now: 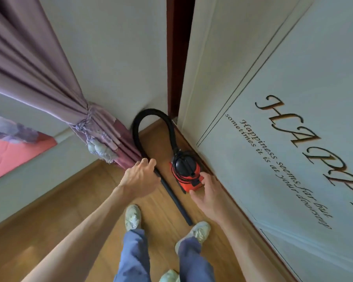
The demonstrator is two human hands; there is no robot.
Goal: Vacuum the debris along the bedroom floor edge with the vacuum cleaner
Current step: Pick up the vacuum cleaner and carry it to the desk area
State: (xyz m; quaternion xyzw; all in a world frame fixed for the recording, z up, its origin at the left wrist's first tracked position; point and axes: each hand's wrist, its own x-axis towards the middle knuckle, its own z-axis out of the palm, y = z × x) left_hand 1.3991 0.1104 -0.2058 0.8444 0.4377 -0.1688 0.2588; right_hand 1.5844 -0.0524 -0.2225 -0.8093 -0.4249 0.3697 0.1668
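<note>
A small red and black vacuum cleaner (186,171) stands on the wooden floor (73,204) against a white lettered panel. Its black hose (151,117) loops up toward the corner and comes back down into a dark rigid tube (174,198) that slants to the floor near my shoes. My left hand (140,177) grips the top of that tube, fingers curled over it. My right hand (207,192) touches the red body's near side with thumb and fingertips. No debris is visible to me on the floor.
A gathered mauve curtain (55,94) with a tassel tie hangs at the left, close to the hose. A dark door frame (176,58) runs up the corner. The white panel (283,139) with script lettering fills the right. A bed with pink cover (10,151) lies at the far left.
</note>
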